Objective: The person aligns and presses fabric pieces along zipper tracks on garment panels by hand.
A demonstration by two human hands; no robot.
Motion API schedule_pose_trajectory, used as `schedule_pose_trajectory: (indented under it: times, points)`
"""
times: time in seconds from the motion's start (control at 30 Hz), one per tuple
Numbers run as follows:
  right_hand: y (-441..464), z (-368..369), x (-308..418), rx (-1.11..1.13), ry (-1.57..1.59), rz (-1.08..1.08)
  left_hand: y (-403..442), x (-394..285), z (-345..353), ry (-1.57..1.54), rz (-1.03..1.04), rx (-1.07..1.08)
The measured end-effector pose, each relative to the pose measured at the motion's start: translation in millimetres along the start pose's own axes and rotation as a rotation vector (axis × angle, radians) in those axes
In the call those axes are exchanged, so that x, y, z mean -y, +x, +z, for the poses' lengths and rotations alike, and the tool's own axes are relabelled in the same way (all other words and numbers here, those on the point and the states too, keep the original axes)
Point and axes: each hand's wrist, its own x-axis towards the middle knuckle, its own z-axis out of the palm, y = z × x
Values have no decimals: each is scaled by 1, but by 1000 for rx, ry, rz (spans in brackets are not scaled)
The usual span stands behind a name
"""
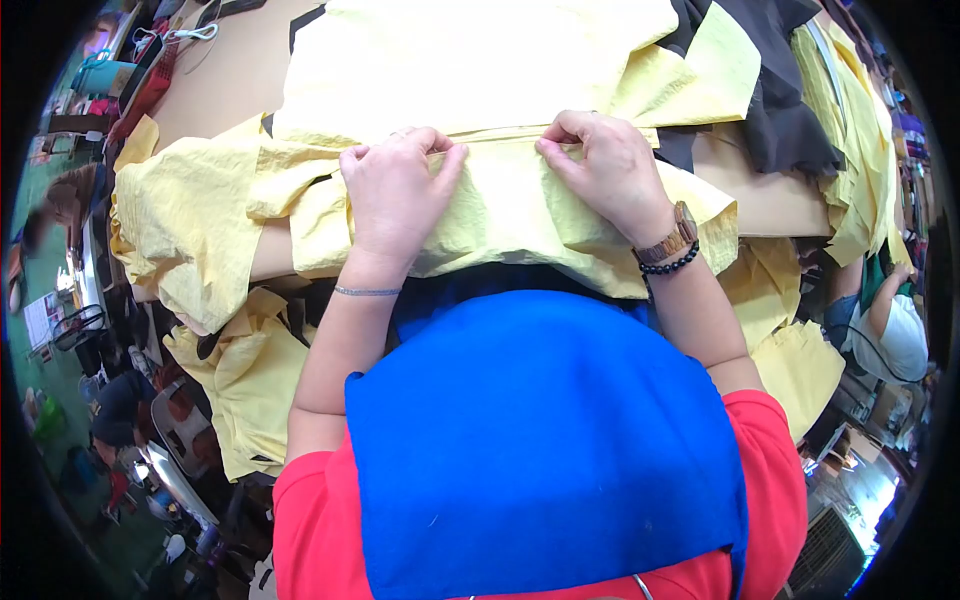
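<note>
Yellow cloth: The yellow cloth (pixel 490 205) lay across the near side of the tan table (pixel 240 70), directly in front of me, its near edge hanging toward my body; the far part was washed out by glare.
Fold line: A narrow fold (pixel 500 133) ran crosswise between my hands.
Left hand: My left hand (pixel 400 190) was palm down, thumb and forefinger closed together on the cloth at the left end of the fold, the other fingers curled.
Right hand: My right hand (pixel 612 168) pinched the cloth at the right end, thumb and forefinger together, well apart from the left.
Wrists: I wore a thin bracelet (pixel 367 291) on the left, a watch (pixel 672 238) and black beads (pixel 668 264) on the right.
Clothing: A blue cover (pixel 540 430) lay over my red shirt (pixel 765 440).
Right of table: Black cloth (pixel 790 110) lay beside more yellow pieces (pixel 850 140).
Far left corner: A red basket (pixel 152 95) stood near a white cable (pixel 195 32).
Far right: A person in a white top (pixel 895 335) was partly visible.
</note>
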Motion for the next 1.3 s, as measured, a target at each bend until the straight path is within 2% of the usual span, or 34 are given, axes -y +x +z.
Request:
schedule_pose_trajectory:
  times: [0.1, 0.2, 0.23, 0.27, 0.5, 1.3]
  points:
    - [0, 0, 1, -3, -2, -6, -7, -11, 6, 205, 254, -243]
    - [1, -3, 6, -7, -91, -40, -19, -27, 26, 80, 477, -166]
    - [0, -5, 7, -16, -144, -60, -24, -33, 32, 42, 445, -84]
    - [-2, -7, 9, -23, -197, -78, -28, -34, 34, 32, 441, -89]
    - [-18, -33, -10, -44, -59, 63, -33, -38, 31, 126, 440, -36]
    - [-12, -29, -19, -57, -51, 181, -31, -49, 34, 210, 424, 22]
